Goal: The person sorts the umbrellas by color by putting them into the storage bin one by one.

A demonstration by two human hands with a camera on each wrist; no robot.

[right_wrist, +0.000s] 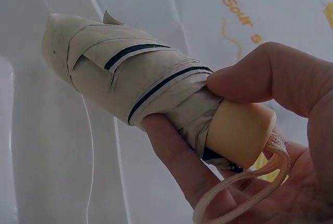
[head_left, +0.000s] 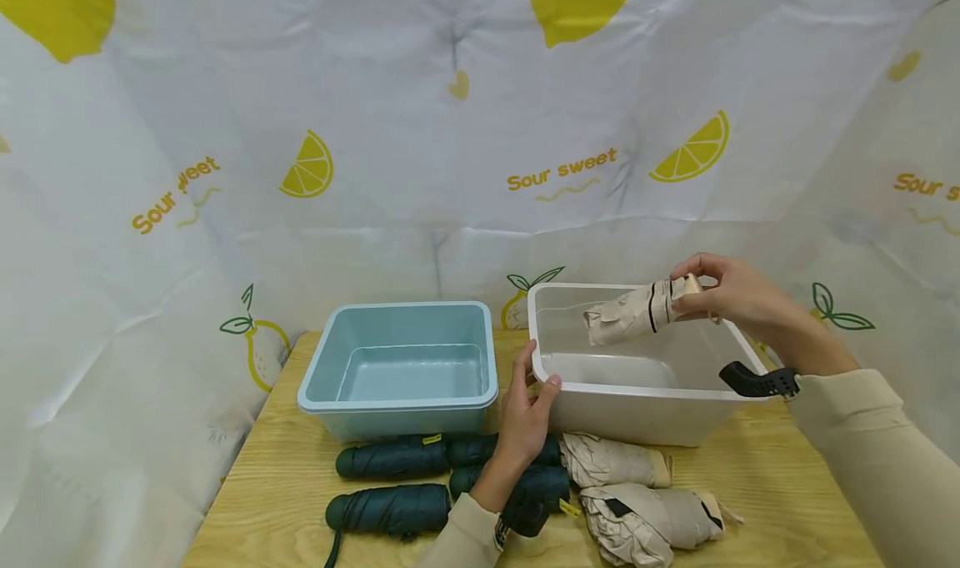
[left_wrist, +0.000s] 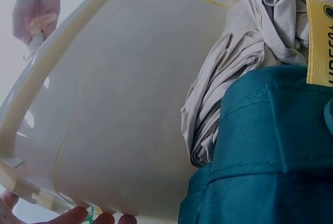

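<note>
My right hand (head_left: pixel 742 297) holds a folded beige umbrella (head_left: pixel 628 314) over the white plastic bin (head_left: pixel 630 418). In the right wrist view, thumb and fingers pinch this umbrella (right_wrist: pixel 151 81) near its pale handle end, and a wrist loop hangs from the handle. The umbrella tilts, its far end lower and over the bin's opening. At the bin's near left corner, my left hand (head_left: pixel 525 422) grips the rim, thumb on top and fingers along the outer side. In the left wrist view the bin's wall (left_wrist: pixel 130 94) fills the middle, with fingertips at its lower edge.
Left of the white bin stands a light blue bin (head_left: pixel 405 404). In front lie several dark green folded umbrellas (head_left: pixel 397 508) and two beige ones (head_left: pixel 618 461) on the wooden table (head_left: pixel 262 485). A lemon-printed white sheet (head_left: pixel 390 134) hangs behind.
</note>
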